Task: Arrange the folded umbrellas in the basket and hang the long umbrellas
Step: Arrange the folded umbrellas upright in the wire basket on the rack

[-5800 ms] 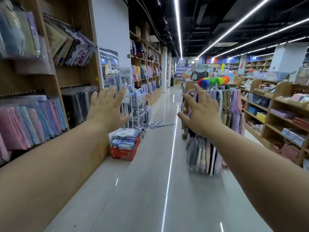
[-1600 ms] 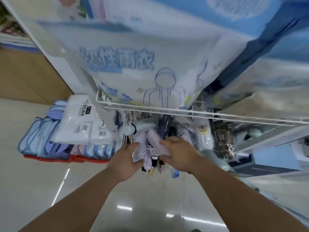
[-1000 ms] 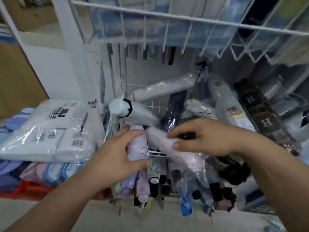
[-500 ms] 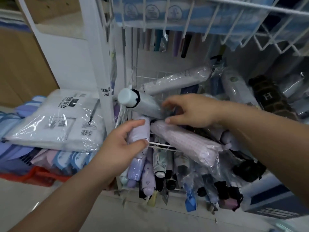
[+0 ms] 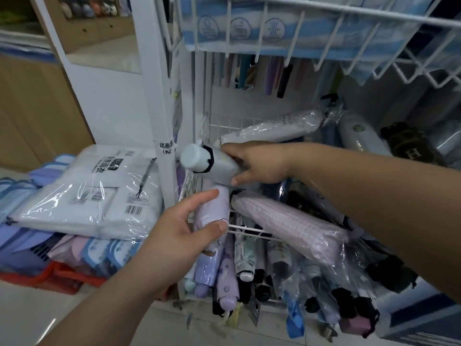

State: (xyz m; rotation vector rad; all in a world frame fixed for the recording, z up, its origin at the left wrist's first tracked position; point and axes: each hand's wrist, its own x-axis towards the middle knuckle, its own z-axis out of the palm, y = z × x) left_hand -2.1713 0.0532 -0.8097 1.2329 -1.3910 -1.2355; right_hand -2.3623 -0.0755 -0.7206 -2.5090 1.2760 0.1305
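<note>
In the head view, a lilac folded umbrella [image 5: 216, 208] is gripped at centre frame by the left hand [image 5: 183, 237], the thumb and fingers being curled round its shaft. This umbrella is tilted across the front rim of the white wire basket [image 5: 252, 230], with its lower end hanging outside. Just above it, a pale grey folded umbrella [image 5: 199, 159] with a rounded cap is held by the right hand [image 5: 260, 163], the fingers wrapped over the top and the thumb pressed beneath. Beside the lilac one, a pink checked umbrella [image 5: 287, 222] in clear wrap is laid in the basket. More folded umbrellas [image 5: 245, 264] are seen hanging below the rim. At left of frame, a packaged white raincoat [image 5: 99, 193] is stacked above a red crate [image 5: 58, 277].
</note>
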